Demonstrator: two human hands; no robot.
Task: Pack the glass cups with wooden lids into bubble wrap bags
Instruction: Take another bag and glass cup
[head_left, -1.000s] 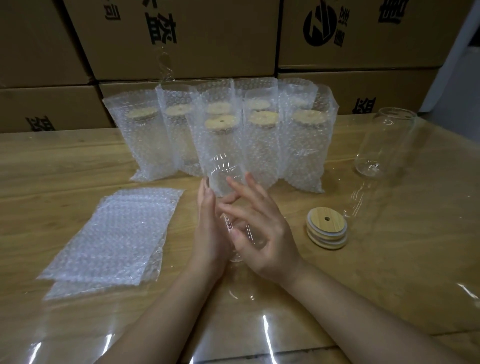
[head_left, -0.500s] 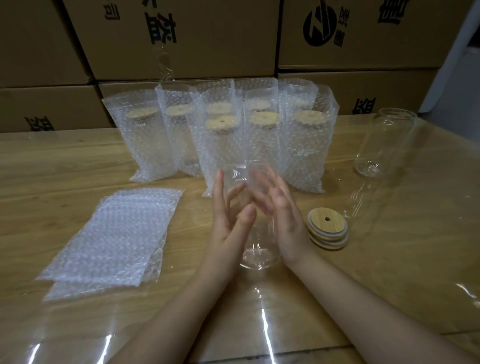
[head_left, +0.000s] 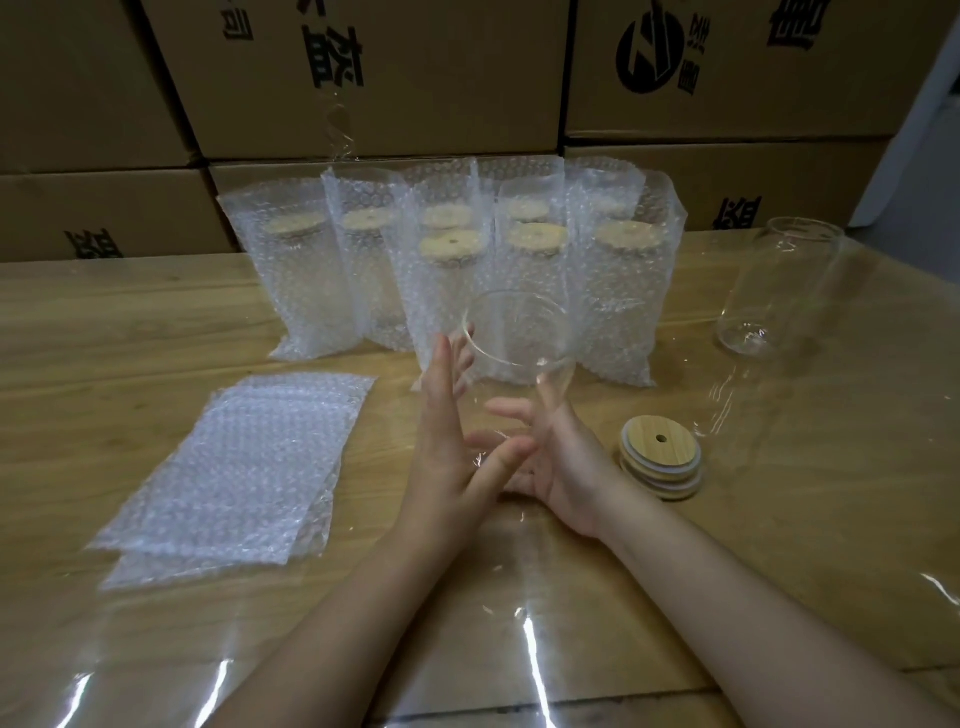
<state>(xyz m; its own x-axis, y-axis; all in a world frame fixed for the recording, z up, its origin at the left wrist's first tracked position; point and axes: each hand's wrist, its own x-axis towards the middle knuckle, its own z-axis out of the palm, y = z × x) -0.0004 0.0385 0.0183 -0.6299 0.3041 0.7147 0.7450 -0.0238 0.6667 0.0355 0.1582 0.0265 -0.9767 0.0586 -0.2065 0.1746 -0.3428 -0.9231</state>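
A clear glass cup (head_left: 511, 343) stands upright in the middle of the table, lidless, held between my two palms. My left hand (head_left: 449, 441) presses its left side with fingers straight. On the right side, my right hand (head_left: 563, 457) cups the lower wall of the cup. Two wooden lids (head_left: 661, 462) lie stacked just right of my right hand. A stack of flat bubble wrap bags (head_left: 234, 467) lies to the left. Several packed cups in bubble bags (head_left: 452, 270) stand in rows behind. Another bare glass cup (head_left: 776, 296) stands at the far right.
Cardboard boxes (head_left: 363, 78) are stacked in a wall along the table's far edge. A clear plastic sheet (head_left: 779, 519) with bright glare covers the wooden table (head_left: 104, 322).
The cup was tilted low between my hands a second ago; it now stands upright and closer to the camera, with both hands shifted to flank it.
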